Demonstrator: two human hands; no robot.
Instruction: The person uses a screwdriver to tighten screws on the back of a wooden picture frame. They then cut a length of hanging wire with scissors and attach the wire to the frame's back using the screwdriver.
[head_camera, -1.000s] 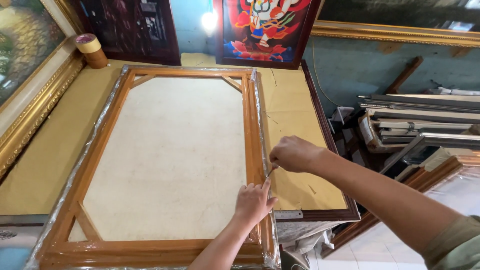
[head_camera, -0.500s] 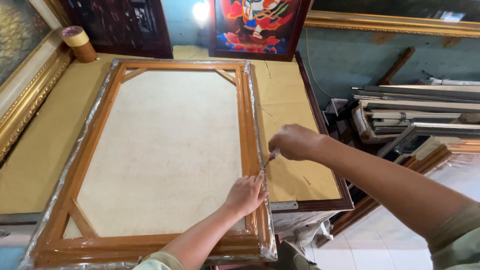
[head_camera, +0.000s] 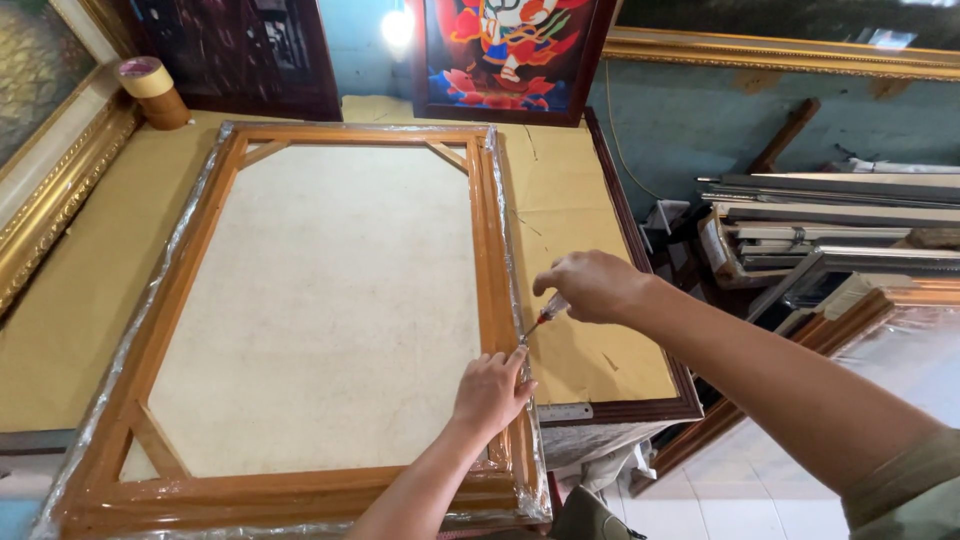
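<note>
**Small tool at the wrapped frame's edge**

A large wooden picture frame (head_camera: 300, 330) lies back-up on the brown-paper-covered counter (head_camera: 590, 250), its rim sheathed in clear plastic wrap (head_camera: 512, 300). The left hand (head_camera: 490, 392) presses flat on the right rail, fingers close together. The right hand (head_camera: 592, 286) pinches a small red-handled tool (head_camera: 540, 318), tip at the wrapped edge just above the left fingertips. The frame looks stiff and fairly heavy, the film slippery; best gripped by its rails, not the pale backing panel (head_camera: 320, 300), which may dent. A tape roll (head_camera: 152, 90) stands far off.
</note>
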